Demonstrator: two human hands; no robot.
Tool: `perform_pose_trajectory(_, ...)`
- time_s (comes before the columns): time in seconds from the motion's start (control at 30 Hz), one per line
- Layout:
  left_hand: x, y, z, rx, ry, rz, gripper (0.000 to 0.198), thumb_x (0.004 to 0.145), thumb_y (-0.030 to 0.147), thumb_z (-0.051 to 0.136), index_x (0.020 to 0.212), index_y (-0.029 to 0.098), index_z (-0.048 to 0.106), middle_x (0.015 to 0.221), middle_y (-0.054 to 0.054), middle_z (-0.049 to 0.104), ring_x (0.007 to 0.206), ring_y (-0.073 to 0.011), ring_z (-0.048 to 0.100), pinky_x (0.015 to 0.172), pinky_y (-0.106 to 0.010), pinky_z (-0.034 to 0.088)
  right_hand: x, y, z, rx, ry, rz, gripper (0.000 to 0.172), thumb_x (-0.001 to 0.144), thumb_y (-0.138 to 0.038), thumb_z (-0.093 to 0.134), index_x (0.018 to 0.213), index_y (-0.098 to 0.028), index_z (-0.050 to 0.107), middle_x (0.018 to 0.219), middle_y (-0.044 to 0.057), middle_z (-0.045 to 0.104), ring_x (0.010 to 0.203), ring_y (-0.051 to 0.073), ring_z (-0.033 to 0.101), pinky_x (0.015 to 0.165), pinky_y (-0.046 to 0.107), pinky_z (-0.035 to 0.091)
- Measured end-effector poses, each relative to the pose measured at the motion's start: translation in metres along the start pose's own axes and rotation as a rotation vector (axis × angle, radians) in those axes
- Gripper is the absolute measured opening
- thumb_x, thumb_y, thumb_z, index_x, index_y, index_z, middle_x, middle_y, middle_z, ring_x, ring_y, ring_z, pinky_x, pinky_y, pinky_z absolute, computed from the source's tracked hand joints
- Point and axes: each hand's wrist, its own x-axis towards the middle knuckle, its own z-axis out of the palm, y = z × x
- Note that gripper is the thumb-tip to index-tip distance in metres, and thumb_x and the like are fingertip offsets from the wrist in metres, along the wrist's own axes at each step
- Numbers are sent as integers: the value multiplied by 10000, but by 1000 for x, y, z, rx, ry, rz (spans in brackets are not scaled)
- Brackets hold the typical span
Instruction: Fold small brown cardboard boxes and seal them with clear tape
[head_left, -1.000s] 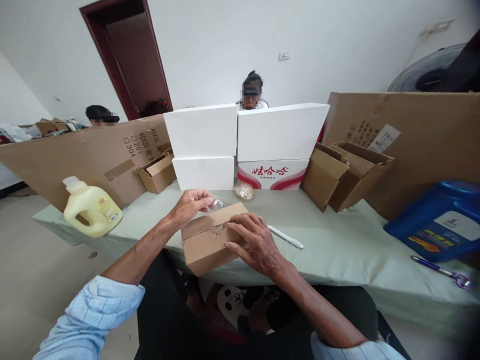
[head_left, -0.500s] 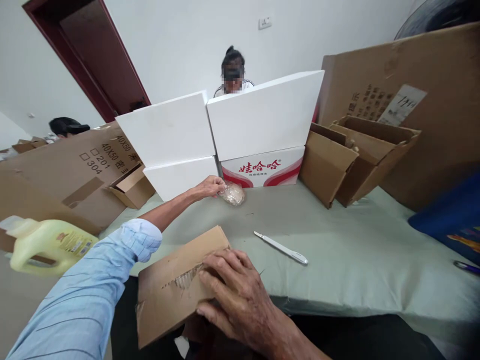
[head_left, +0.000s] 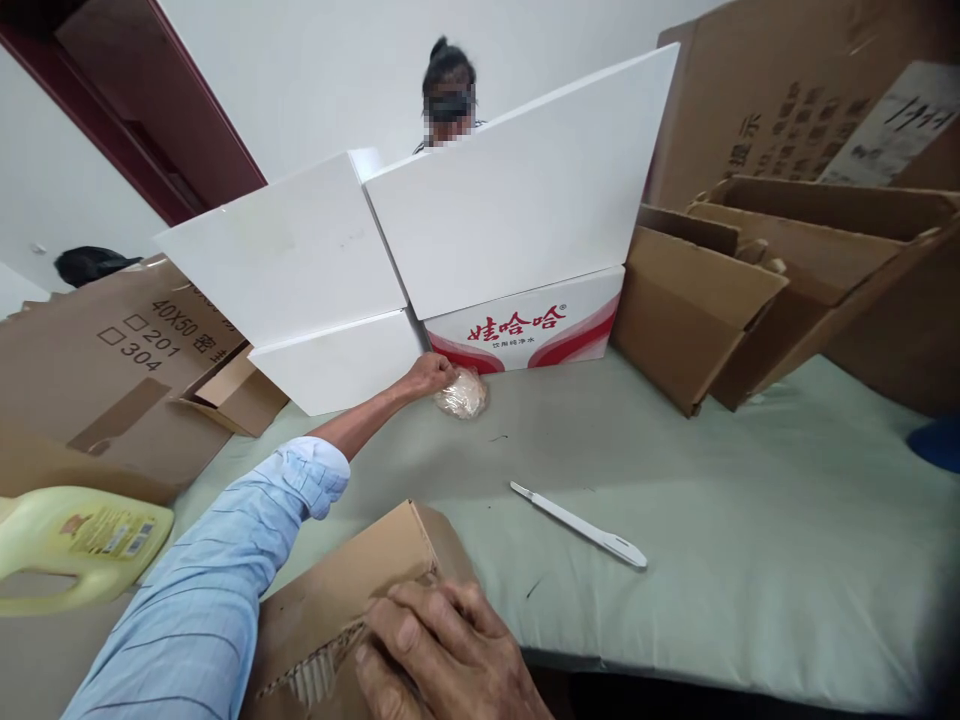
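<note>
left hand (head_left: 430, 375): stretched far forward, sleeve rolled at forearm; fingers curled down on tape wad, grip partly hidden, cannot tell if pinched or just resting.
tape wad (head_left: 462, 393): crumpled clear-brownish ball on bench, touching left hand on its right side, just in front of red-printed carton.
right hand (head_left: 442, 655): low, near body; flat, fingers spread narrow, pressing top of cardboard box, holding it down.
cardboard box (head_left: 352, 610): under right hand, at bench's near edge; top seam torn, corrugation showing just left of fingertips (head_left: 373, 632).
knife (head_left: 579, 524): white, slim, flat on bench, beyond and right of right hand, well apart from both hands, untouched.
bench (head_left: 712, 520): pale green cover, carries tape wad, knife, cartons.
red-printed carton (head_left: 525, 325): just beyond left hand, white box stacked on it.
white boxes (head_left: 300, 270): stacked beyond and left of left hand, lower one nearly touching wrist.
open brown cartons (head_left: 720, 290): far right of left hand, tipped on side, flaps open.
yellow jug (head_left: 75, 540): left of blue sleeve, lying tilted, label up.
flat cardboard sheet (head_left: 97, 370): far left, printed 40X50, leaning.
other person (head_left: 448, 90): behind white boxes, only head visible.
</note>
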Motion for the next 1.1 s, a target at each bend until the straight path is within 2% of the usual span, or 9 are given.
perform_pose_trajectory(0.23,2,-7,3,221,87,-34,193,816,288,696,662,204,615,739,-38,678,766,-214,613,682,-305,418,-1,0,5,-42,25,16,259,1053,-126,610,851,-221,742,1007,-28,798,992,113,692,783,276,498)
perform_pose_trajectory(0.37,1,-5,7,334,169,-27,123,860,320,708,878,212,652,921,-94,717,910,-288,644,769,-354,466,-3,0,6,-59,12,1,272,1062,-134,585,864,-220,750,1044,-13,798,1026,124,688,792,278,486)
perform_pose_trajectory(0.43,-1,-3,10,375,186,27,88,884,271,681,944,212,656,1034,-115,714,986,-303,644,818,-376,480,-3,1,5,-65,1,-14,285,1072,-139,570,869,-213,754,1033,-14,795,1039,122,683,798,276,485)
perform_pose_trajectory(0.5,-3,-1,12,407,162,114,66,890,181,637,939,210,670,1084,-116,702,1041,-298,640,865,-380,483,-3,1,4,-56,13,0,310,1079,-133,552,852,-209,749,1007,-24,791,1021,110,681,790,274,484)
perform_pose_trajectory(0.6,-4,-1,15,446,79,246,158,901,103,574,884,197,700,1042,-107,692,1036,-276,641,895,-372,481,-7,1,5,-47,11,2,290,1067,-130,566,854,-213,744,1011,-27,792,1011,111,683,782,272,483)
perform_pose_trajectory(0.77,0,-7,13,503,-38,387,253,982,160,514,840,168,723,1001,-112,655,896,-242,610,861,-374,485,-16,0,12,-73,9,-18,223,1067,-164,591,915,-230,740,1091,-25,798,1060,130,696,802,279,482)
perform_pose_trajectory(0.97,-6,-22,16,495,-93,492,287,1022,236,472,1026,156,747,1091,-130,600,988,-261,555,1005,-426,472,-25,-4,24,-67,27,41,137,1043,-185,637,929,-225,700,1032,-59,798,987,107,716,750,280,491)
perform_pose_trajectory(1.1,-16,-36,24,441,-77,487,387,1030,294,428,1243,145,715,1117,-146,576,1036,-297,533,1027,-484,472,-37,-4,32,-74,-113,60,94,1044,-268,655,963,-241,691,994,-73,795,947,87,719,839,229,529)
